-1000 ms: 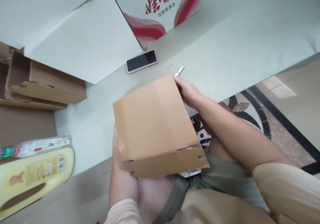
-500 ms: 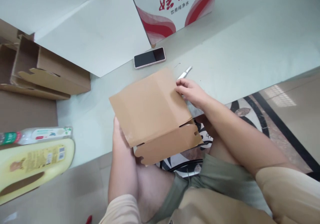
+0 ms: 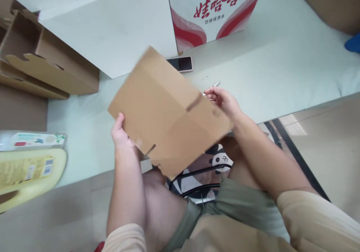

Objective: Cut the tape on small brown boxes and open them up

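Observation:
A folded brown cardboard piece (image 3: 163,109), slotted along its edges, is tilted above my lap and the table edge. My left hand (image 3: 120,134) grips its left side, thumb on top and the other fingers hidden beneath. Beyond the opposite edge, my right hand (image 3: 223,100) has its fingers curled together close to the cardboard; what they pinch, if anything, is hidden. A slim white and silver tool (image 3: 216,83), perhaps a craft knife, shows just past those fingertips. Behind the cardboard, a phone (image 3: 185,63) lies partly covered.
A white and red carton (image 3: 216,15) stands at the back beside a large white box (image 3: 112,30). Open cardboard boxes (image 3: 67,64) are at the left, with a yellow bottle (image 3: 33,173) and a clear labelled bottle (image 3: 36,139) nearer. A blue object (image 3: 353,44) is at the far right.
The cardboard has turned clockwise and tilted, its far corner now overlapping the phone. My left thumb has come into sight on top. My right fingers have drawn off its upper face to beyond the edge.

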`<state>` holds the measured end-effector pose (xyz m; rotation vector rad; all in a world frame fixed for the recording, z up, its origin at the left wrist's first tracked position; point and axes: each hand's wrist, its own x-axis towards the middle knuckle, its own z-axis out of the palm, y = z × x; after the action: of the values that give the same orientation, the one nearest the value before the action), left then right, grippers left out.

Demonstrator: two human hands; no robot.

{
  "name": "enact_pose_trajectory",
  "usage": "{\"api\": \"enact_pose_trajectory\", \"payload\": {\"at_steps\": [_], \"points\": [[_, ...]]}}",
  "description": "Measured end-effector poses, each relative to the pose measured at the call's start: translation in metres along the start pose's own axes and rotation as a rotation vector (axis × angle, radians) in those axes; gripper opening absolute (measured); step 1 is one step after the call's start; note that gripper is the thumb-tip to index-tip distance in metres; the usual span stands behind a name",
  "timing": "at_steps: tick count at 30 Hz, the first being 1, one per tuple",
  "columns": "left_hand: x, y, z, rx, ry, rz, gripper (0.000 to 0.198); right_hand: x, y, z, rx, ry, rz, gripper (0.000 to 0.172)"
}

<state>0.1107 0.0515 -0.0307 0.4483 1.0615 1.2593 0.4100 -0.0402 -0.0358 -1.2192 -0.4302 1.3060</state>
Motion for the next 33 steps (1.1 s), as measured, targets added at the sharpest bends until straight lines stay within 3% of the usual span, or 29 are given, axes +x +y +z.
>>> {"api": "enact_pose_trajectory", "payload": {"at_steps": [3, 6, 11, 16, 18, 21, 29, 31, 33], "points": [[0.006, 0.002, 0.008, -0.113, 0.089, 0.174, 0.033, -0.001, 0.001, -0.005, -0.013, -0.133, -0.007, 0.033], [0.007, -0.001, 0.014, -0.145, 0.098, 0.176, 0.031, -0.005, 0.008, -0.001, -0.095, -0.259, 0.007, 0.042], [-0.001, -0.006, 0.021, -0.158, 0.048, 0.041, 0.026, -0.020, 0.022, 0.014, -0.107, -0.098, -0.083, 0.051], [-0.004, -0.002, 0.017, -0.277, -0.155, 0.058, 0.054, -0.031, 0.021, 0.020, 0.014, 0.007, -0.126, 0.056], [-0.002, 0.000, 0.011, -0.236, -0.156, 0.003, 0.061, -0.037, 0.016, 0.014, 0.064, 0.073, -0.138, 0.056], [0.000, 0.003, 0.003, -0.149, -0.138, -0.038, 0.060, -0.056, 0.004, -0.007, 0.145, 0.222, -0.172, 0.054], [-0.007, 0.010, 0.002, -0.146, -0.111, -0.068, 0.052, -0.132, -0.029, -0.096, 0.183, 0.701, -0.306, 0.030], [-0.007, 0.010, 0.004, -0.135, -0.102, -0.080, 0.050, -0.132, -0.046, -0.114, 0.154, 0.804, -0.349, 0.027], [-0.006, 0.008, 0.006, -0.127, -0.086, -0.086, 0.048, -0.114, -0.073, -0.131, 0.074, 0.894, -0.367, 0.027]]}}
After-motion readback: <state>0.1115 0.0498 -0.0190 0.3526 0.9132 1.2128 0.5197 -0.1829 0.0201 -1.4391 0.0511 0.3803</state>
